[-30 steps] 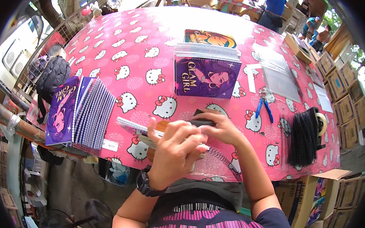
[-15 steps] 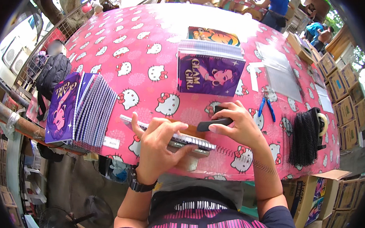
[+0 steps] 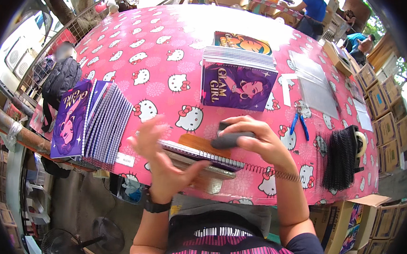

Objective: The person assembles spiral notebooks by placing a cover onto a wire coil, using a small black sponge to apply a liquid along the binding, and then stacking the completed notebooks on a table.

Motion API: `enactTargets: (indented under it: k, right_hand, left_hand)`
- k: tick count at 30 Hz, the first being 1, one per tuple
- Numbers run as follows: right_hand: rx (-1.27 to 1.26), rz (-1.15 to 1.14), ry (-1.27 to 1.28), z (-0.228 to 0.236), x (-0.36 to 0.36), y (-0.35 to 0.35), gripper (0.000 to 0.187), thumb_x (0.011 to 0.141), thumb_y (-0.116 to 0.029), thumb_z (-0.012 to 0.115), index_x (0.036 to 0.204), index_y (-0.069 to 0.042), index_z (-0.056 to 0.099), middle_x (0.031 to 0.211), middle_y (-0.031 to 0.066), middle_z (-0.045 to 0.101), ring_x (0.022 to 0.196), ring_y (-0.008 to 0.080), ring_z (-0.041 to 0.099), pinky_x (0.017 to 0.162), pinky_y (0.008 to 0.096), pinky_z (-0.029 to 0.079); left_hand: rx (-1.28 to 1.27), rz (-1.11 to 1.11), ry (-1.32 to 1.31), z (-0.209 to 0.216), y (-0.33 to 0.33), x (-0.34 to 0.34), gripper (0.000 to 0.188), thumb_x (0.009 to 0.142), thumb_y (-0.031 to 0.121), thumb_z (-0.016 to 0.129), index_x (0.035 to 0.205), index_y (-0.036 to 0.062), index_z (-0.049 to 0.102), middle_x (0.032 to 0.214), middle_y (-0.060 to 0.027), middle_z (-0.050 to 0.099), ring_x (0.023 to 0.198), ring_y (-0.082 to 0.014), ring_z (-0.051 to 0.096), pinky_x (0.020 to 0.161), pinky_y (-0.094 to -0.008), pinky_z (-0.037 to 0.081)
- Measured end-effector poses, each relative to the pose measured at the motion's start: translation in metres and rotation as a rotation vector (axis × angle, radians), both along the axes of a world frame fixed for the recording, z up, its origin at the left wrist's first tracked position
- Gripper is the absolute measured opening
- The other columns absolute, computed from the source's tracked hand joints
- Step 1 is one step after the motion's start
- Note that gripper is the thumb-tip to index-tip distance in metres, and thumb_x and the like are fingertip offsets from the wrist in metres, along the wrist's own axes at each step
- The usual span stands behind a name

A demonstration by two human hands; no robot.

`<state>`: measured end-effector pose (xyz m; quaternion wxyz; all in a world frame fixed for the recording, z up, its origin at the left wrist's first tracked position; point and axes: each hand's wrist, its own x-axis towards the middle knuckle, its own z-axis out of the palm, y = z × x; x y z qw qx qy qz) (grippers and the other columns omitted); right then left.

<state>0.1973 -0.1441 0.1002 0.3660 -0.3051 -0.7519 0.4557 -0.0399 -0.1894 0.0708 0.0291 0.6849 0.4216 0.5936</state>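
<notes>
Head view: right hand (image 3: 258,142) has its grip closed over a dark handle (image 3: 228,140), pressed on the spiral notebook (image 3: 202,154) at the near edge of the pink worktop (image 3: 162,40). Left hand (image 3: 162,159) (blurred) hovers spread open just left of the notebook, holding nothing. Wire coil (image 3: 270,170) trails right of it.

Bright daylight, glare on the far tablecloth (image 3: 191,19), motion-blurred left hand (image 3: 162,159), dark fisheye rim, bent edges
</notes>
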Motion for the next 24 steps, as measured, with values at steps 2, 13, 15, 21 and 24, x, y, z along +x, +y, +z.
enactTargets:
  k: [2, 13, 15, 21, 24]
  right_hand:
    - [-0.166, 0.292, 0.363, 0.006, -0.009, -0.009, 0.04, 0.085, -0.04, 0.065, 0.103, -0.005, 0.07, 0.109, 0.0181, 0.064, 0.111, 0.0289, 0.055, 0.097, 0.0398, 0.04]
    - [0.161, -0.241, -0.42, 0.003, -0.012, 0.003, 0.034, 0.082, -0.036, 0.067, 0.099, -0.006, 0.072, 0.107, 0.0166, 0.064, 0.111, 0.0268, 0.053, 0.095, 0.037, 0.04]
    - [-0.043, 0.144, 0.16, 0.009, -0.01, 0.002, 0.039, 0.082, -0.041, 0.065, 0.1, -0.007, 0.072, 0.112, 0.0164, 0.063, 0.109, 0.0266, 0.055, 0.094, 0.0388, 0.041]
    - [0.079, -0.063, -0.088, 0.007, -0.022, 0.008, 0.045, 0.079, -0.046, 0.069, 0.093, -0.004, 0.072, 0.102, 0.0166, 0.064, 0.099, 0.0307, 0.057, 0.089, 0.0391, 0.044]
    - [-0.055, 0.115, 0.039, 0.008, -0.031, -0.001, 0.046, 0.079, -0.045, 0.069, 0.093, -0.002, 0.071, 0.102, 0.0152, 0.064, 0.098, 0.0303, 0.057, 0.088, 0.0386, 0.044]
  left_hand:
    - [0.017, 0.039, -0.217, -0.016, 0.0, -0.015, 0.093, 0.066, 0.028, 0.085, 0.139, 0.0037, 0.033, 0.126, -0.0131, 0.048, 0.121, -0.0242, 0.044, 0.108, -0.0426, 0.024]
    - [-0.409, -0.326, -1.02, -0.034, -0.006, -0.014, 0.05, 0.087, -0.001, 0.062, 0.134, -0.0021, 0.045, 0.103, -0.002, 0.057, 0.094, -0.0087, 0.053, 0.084, -0.0228, 0.043]
    - [-0.395, -0.361, -1.054, -0.03, -0.001, -0.013, 0.049, 0.087, -0.001, 0.062, 0.133, -0.0026, 0.046, 0.103, -0.0014, 0.057, 0.093, -0.0084, 0.053, 0.084, -0.0225, 0.043]
    - [-0.432, -0.309, -1.127, -0.023, -0.006, -0.006, 0.039, 0.092, 0.001, 0.056, 0.13, -0.0029, 0.051, 0.098, 0.0007, 0.056, 0.087, -0.0056, 0.052, 0.08, -0.0201, 0.041]
    - [-0.399, -0.383, -1.039, -0.041, -0.005, -0.016, 0.037, 0.096, 0.006, 0.052, 0.132, -0.0038, 0.048, 0.114, -0.005, 0.059, 0.098, -0.0093, 0.056, 0.087, -0.0257, 0.045]
